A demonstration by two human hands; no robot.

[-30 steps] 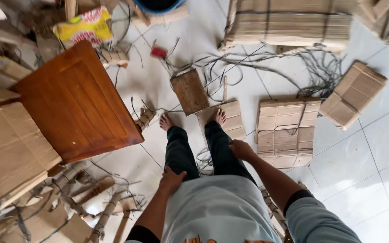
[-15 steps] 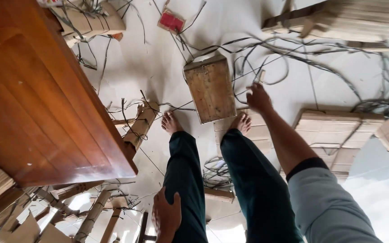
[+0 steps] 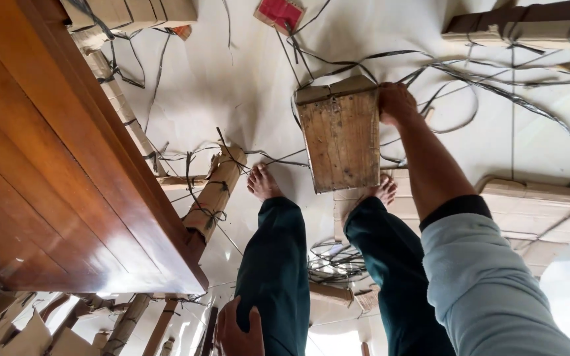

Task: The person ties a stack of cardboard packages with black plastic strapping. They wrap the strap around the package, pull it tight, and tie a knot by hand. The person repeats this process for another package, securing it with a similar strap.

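Observation:
My right hand reaches forward and grips the right edge of a small worn wooden board, which is tilted up off the white tiled floor in front of my bare feet. My left hand rests on my left thigh, on dark green trousers, fingers spread, holding nothing. My right arm wears a pale blue sleeve over a black cuff. Black plastic strapping lies tangled on the floor beyond the board.
A brown wooden table top fills the left. Tied bundles of flat cardboard lie around: one roll by my left foot, stacks at the right and top right. A small red item lies ahead.
I have bent further down and the view has closed in. My right hand reached the wooden board's right edge and took hold of it; the board now tilts up. My left hand stays on my thigh.

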